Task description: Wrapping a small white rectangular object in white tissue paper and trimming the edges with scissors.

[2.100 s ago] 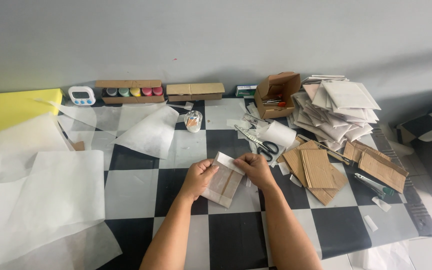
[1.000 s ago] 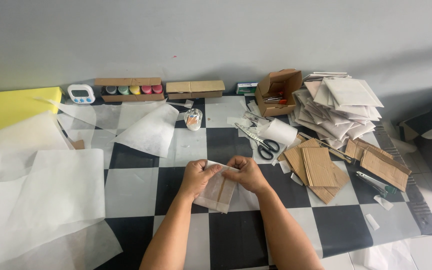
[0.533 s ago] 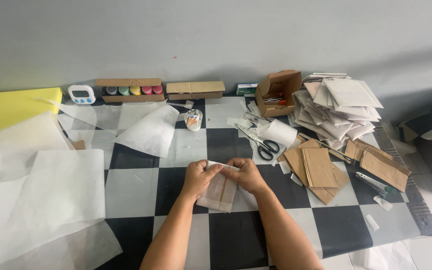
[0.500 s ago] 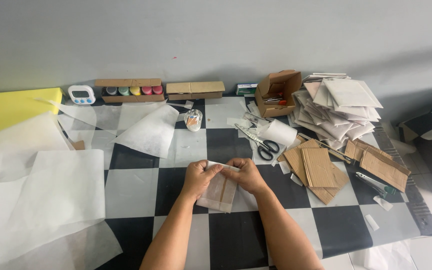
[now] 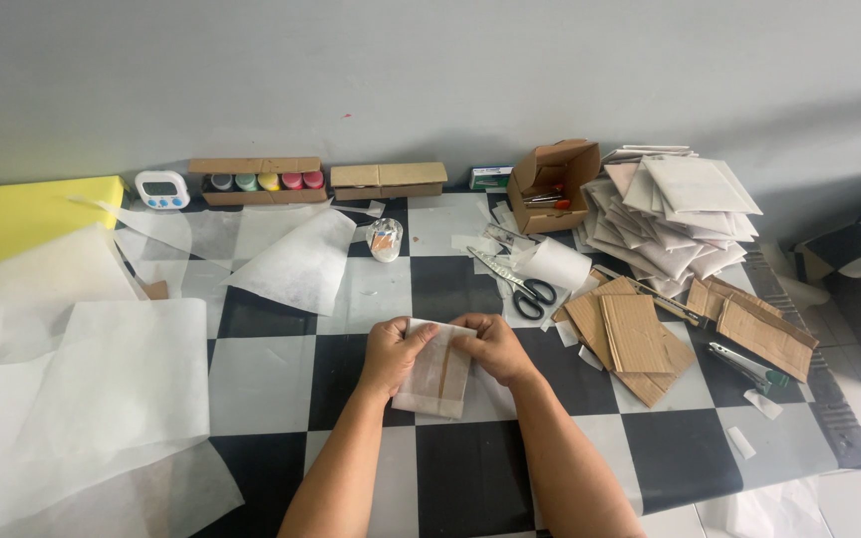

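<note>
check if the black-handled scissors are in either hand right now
No, the black-handled scissors lie on the table, while both hands hold the paper-wrapped cardboard piece.

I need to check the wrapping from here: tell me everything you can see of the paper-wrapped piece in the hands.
The paper-wrapped piece is a flat brown rectangle, cardboard by its look, under thin translucent white paper. It lies tilted on the checkered table, over a black and a white square. The left hand and right hand press its upper edge, where the paper folds over. Its lower end lies free.
</note>
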